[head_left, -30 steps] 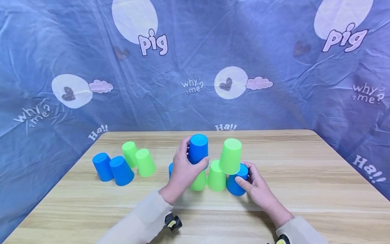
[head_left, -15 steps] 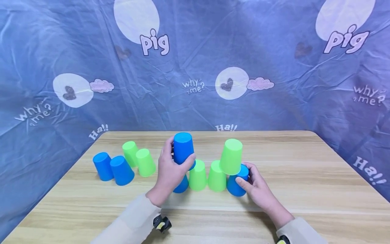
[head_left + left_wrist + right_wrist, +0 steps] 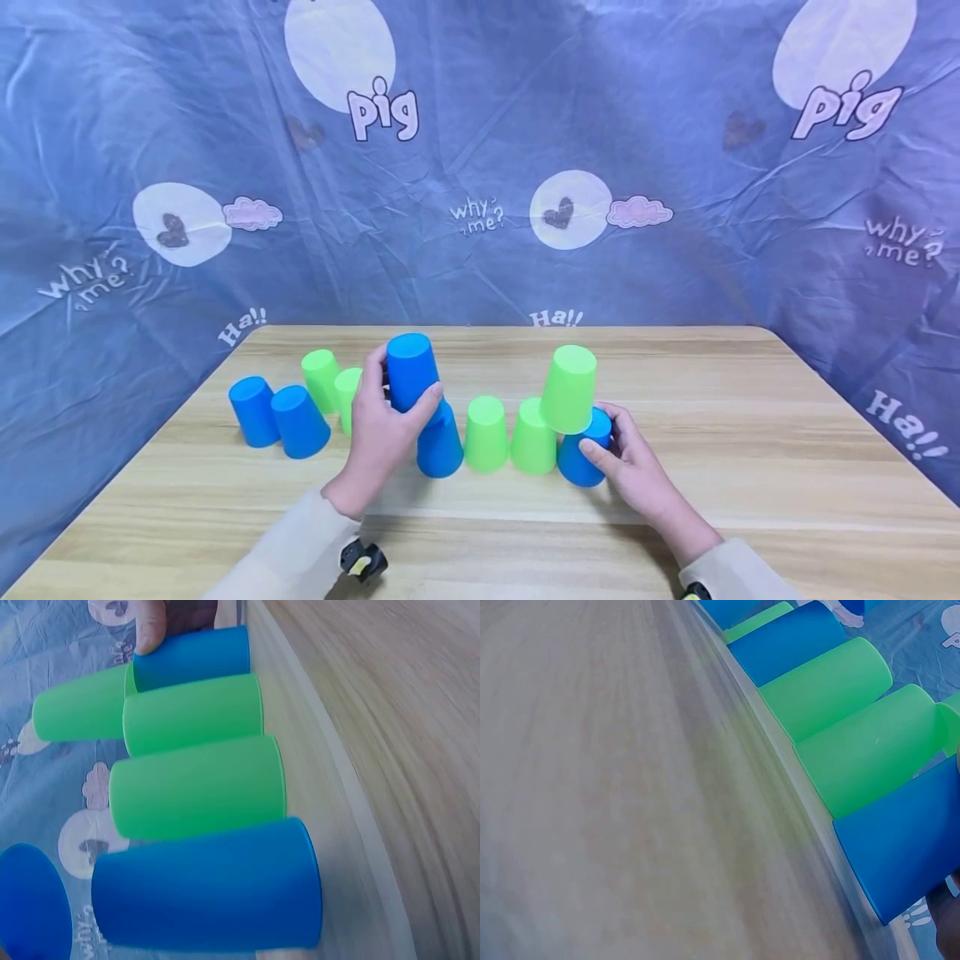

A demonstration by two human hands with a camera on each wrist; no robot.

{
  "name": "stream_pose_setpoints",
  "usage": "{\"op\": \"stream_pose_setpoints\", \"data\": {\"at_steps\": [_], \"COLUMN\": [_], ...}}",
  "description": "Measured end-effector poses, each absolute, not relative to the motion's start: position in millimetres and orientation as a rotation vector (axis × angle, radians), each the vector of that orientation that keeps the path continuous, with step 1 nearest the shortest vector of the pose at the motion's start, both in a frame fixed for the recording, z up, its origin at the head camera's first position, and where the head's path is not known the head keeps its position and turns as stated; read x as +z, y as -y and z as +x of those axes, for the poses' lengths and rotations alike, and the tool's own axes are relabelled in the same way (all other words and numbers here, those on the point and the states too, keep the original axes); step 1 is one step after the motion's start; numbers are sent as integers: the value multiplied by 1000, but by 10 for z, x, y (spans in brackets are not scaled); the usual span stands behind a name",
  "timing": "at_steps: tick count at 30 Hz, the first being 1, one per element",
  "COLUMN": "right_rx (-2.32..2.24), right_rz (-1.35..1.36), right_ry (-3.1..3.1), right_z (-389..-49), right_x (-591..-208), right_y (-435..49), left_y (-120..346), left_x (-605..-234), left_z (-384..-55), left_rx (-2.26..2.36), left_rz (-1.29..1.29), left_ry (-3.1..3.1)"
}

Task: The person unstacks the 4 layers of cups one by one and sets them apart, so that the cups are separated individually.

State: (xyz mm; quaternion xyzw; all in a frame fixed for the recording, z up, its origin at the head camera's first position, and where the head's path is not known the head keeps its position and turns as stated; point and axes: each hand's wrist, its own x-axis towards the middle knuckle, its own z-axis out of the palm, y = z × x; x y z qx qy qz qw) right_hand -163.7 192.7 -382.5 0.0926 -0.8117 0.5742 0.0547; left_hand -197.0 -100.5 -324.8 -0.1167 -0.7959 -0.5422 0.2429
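Has blue cloth backdrop point(image 3: 465, 108) at 12 o'clock, printed "pig", "why me?", "Ha!!". Shows wood-grain table point(image 3: 750, 450) at 6 o'clock. Runs a side-by-side upside-down row near 6 o'clock, left to right in head view: left-end blue cup point(image 3: 440, 448), inner green cup point(image 3: 486, 435), second green cup point(image 3: 532, 442), right-end blue cup point(image 3: 579, 461). Has top green cup point(image 3: 568, 389) straddling the last two. Includes left sleeve point(image 3: 288, 542) at 7 o'clock, right sleeve point(image 3: 738, 571) between 4 and 5. Bunches four more upside down at 8 o'clock: outer blue cup point(image 3: 253, 412), near blue cup point(image 3: 301, 422), rear green cup point(image 3: 320, 379), and part-hidden green cup point(image 3: 347, 396) behind left hand point(image 3: 384, 432). Grips raised blue cup point(image 3: 412, 372) in left hand, between 7 and 8 o'clock, thumb and fingers round it. Overlaps left-end blue cup in head view; shows a gap to it in left wrist view. Holds right-end blue cup in right hand point(image 3: 636, 462), between 4 and 5. Carries black device point(image 3: 365, 562) at left wrist.
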Motion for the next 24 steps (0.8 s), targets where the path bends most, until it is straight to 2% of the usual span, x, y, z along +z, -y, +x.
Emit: {"op": "stream_pose_setpoints", "data": {"at_steps": [24], "right_rx": [1754], "right_rz": [263], "right_ry": [2486], "right_z": [-1634], "right_x": [-3813], "right_y": [-1930], "left_y": [1728], "left_x": [-3253], "left_z": [-1910], "left_rx": [-1342], "left_rz": [-15], "left_ry": [2104]}}
